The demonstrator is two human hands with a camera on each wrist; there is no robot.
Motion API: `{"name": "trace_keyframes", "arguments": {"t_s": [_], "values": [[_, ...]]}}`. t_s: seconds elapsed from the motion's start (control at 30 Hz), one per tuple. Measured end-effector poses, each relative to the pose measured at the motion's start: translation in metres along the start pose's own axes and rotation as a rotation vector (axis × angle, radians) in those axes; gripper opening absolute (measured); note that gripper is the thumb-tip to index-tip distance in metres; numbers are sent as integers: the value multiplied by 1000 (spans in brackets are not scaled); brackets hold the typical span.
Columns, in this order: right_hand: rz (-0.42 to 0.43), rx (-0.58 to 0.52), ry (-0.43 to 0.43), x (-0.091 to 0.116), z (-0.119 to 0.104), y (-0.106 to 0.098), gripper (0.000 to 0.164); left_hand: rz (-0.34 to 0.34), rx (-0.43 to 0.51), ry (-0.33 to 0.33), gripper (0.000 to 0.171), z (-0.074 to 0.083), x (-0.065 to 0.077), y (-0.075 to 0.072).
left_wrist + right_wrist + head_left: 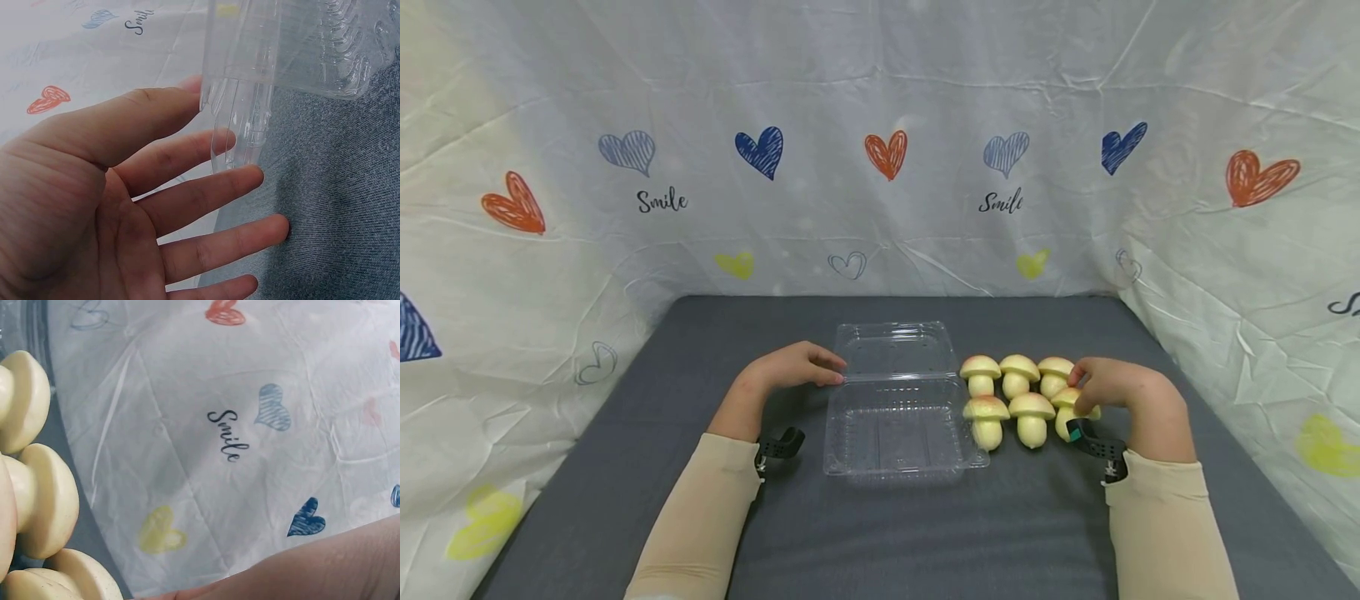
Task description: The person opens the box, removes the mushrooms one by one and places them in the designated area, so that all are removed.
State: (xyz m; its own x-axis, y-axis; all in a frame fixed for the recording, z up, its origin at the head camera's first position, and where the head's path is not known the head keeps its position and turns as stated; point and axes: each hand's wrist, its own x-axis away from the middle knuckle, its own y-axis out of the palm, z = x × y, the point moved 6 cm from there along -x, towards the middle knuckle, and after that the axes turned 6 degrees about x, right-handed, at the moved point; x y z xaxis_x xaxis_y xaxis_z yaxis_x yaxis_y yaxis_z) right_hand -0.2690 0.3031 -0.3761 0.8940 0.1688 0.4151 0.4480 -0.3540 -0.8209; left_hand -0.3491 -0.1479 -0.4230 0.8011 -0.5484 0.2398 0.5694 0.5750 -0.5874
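A clear plastic clamshell box lies spread flat in the head view, its lid on the far side. At the hinge's left end, my left hand touches the box. The left wrist view shows the thumb against the plastic edge and the other fingers spread straight. Right of the box sit several pale yellow mushrooms with rounded caps, in two rows. My right hand pinches the cap of the front-right mushroom; its fingertips are hidden in the right wrist view, where other mushrooms show.
The front-left mushroom stands against the box's right rim, partly overlapping it. A dark grey cloth covers the table. A white sheet with printed hearts hangs behind and along both sides.
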Motion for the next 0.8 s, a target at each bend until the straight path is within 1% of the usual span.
{"name": "trace_keyframes", "arguments": {"t_s": [0.17,0.33,0.57,0.7,0.8], "values": [[-11,8,15,-5,1,4,43,-1,-1,1,52,0,-1,0],[-26,-10,27,-9,3,9,42,-2,8,1,53,0,-2,0],[-32,-25,41,-11,5,11,40,-5,10,5,52,1,-2,0],[-30,-28,44,-8,3,9,44,-3,5,6,52,1,-3,1],[-10,7,42,-4,-1,5,52,-1,7,-1,52,0,-2,1]]}}
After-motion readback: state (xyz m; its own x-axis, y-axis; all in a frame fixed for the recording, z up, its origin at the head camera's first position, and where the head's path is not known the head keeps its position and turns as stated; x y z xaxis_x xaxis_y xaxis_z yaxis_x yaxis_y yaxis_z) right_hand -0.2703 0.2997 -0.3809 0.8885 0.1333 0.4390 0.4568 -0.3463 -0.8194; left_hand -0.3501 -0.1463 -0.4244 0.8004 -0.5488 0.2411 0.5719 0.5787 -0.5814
